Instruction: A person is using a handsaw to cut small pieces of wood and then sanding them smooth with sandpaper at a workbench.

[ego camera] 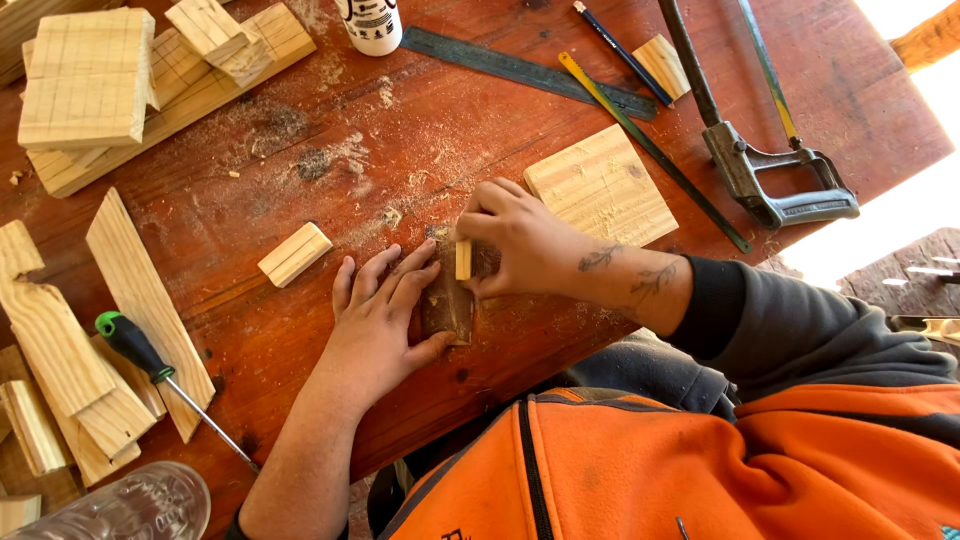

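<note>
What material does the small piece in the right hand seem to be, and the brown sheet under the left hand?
The small block, pinched by the right hand, looks like pale unfinished wood with visible grain. The brown sheet, pressed flat by the left hand, looks like sandpaper: thin, matt and rough, though its grit is too small to tell.

A sandpaper sheet [446, 305] lies on the table [420, 140], left hand [375, 320] on its left, right hand [520, 245] pressing a small wood piece [463, 259] onto it.

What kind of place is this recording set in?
Probably a small woodworking bench. The red-brown table carries sawdust, cut wood blocks and a hacksaw, and the right hand rubs a small wood piece on sandpaper.
</note>
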